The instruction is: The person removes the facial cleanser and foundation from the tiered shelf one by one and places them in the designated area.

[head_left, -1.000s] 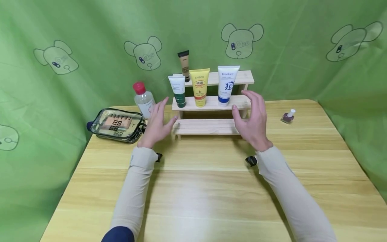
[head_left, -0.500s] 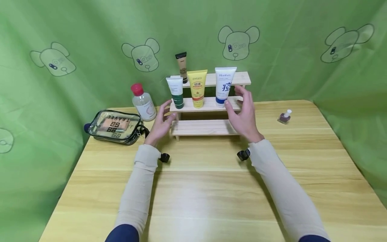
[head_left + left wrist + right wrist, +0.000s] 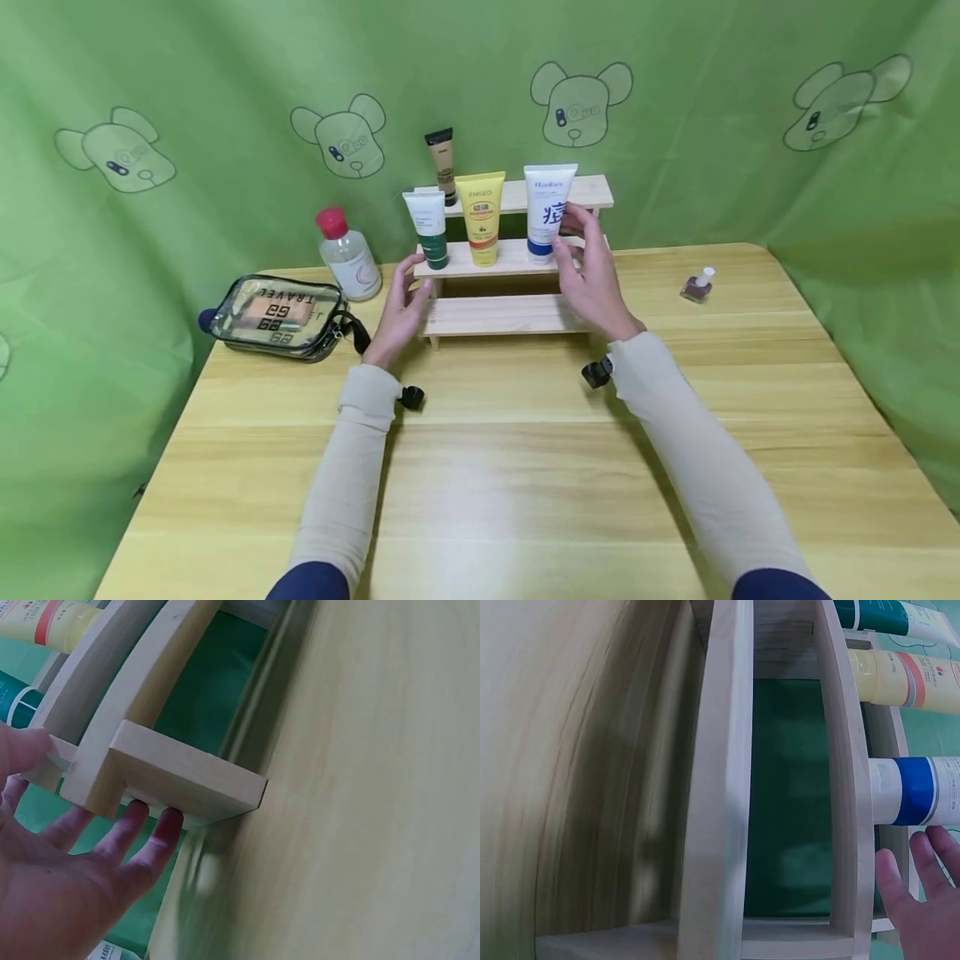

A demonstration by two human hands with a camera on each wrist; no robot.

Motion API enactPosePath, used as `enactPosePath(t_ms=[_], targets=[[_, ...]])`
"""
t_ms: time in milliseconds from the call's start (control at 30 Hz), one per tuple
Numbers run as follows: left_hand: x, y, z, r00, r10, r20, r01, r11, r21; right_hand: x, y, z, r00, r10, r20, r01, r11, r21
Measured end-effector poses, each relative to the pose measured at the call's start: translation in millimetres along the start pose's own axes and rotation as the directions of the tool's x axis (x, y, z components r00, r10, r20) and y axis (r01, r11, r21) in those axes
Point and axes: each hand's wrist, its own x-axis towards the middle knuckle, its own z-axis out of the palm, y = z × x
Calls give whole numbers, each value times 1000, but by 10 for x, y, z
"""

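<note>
While the left hand [image 3: 401, 310] touches the wooden rack's [image 3: 510, 315] left end with relaxed, straight fingers, the right hand [image 3: 592, 279], fingers loosely spread, hovers beside the blue-and-white tube [image 3: 546, 212] at frame centre.

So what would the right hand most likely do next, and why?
Probably close its fingers round the blue-and-white tube. The right hand is open right beside that tube on the rack's middle shelf, fingertips near it but not yet gripping. The left hand rests at the rack's left end.
</note>
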Motion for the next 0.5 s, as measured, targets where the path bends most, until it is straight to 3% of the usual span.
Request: enactPosePath(t_ms=[500], targets=[[2,-66,-8,999,45,-6,-46,998,-33,87,44,64,996,75,36,-77,996,38]])
